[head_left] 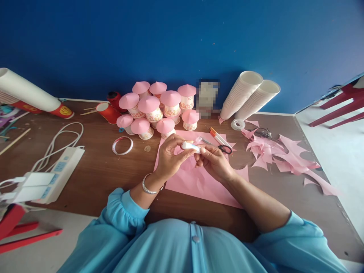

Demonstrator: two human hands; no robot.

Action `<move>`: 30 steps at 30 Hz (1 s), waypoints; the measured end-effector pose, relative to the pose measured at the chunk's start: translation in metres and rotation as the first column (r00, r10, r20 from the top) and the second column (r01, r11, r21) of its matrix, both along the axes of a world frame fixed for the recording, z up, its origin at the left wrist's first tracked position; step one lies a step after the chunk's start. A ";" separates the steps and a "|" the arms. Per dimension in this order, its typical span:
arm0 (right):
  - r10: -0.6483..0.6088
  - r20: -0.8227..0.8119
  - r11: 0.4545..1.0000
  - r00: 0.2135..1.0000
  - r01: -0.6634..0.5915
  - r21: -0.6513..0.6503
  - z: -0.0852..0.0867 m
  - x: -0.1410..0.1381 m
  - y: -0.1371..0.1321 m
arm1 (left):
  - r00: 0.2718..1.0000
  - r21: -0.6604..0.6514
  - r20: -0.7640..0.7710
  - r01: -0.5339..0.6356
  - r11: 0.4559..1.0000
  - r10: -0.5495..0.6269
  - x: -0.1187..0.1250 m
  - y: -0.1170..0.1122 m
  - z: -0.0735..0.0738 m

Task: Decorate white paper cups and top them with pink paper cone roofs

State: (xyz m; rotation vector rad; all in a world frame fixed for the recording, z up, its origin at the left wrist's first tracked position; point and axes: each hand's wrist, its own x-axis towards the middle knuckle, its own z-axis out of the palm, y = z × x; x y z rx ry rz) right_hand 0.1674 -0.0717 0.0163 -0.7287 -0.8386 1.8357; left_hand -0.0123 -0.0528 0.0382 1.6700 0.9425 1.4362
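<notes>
A small white tube is held up between my hands, above the pink paper sheet. My left hand, with a silver bangle at its wrist, pinches the tube's thicker end between thumb and fingers. At the narrower end the fingers of my right hand are closed; whether they grip a cap there is hidden. Behind the tube, scissors and two orange-and-white pens lie on the sheet. Several small paper cups with pink cone roofs stand grouped just beyond my left hand.
Two tall stacks of white cups lean on the blue wall, a tape roll by their base. Pink paper scraps litter the right side. On the left are a power strip with cables, a tape ring and a red cup.
</notes>
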 end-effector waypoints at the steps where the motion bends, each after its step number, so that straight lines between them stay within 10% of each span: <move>1: -0.043 0.009 0.999 0.999 0.042 0.007 0.000 0.000 0.000 | 1.000 -0.010 0.003 -0.002 1.000 0.002 0.000 0.000 -0.001; 7: -0.208 0.047 0.978 0.977 0.206 0.040 -0.003 0.000 0.000 | 0.999 -0.080 0.051 0.001 0.997 0.003 0.001 -0.002 -0.003; 23: 0.015 -0.102 0.997 0.995 -0.023 -0.074 0.000 0.001 -0.002 | 0.984 -0.039 0.113 0.144 0.989 -0.139 -0.001 0.004 -0.004; 30: -0.070 -0.071 0.994 0.995 0.064 -0.090 0.004 0.001 -0.001 | 0.999 0.128 0.010 0.037 0.991 -0.038 -0.008 0.001 0.000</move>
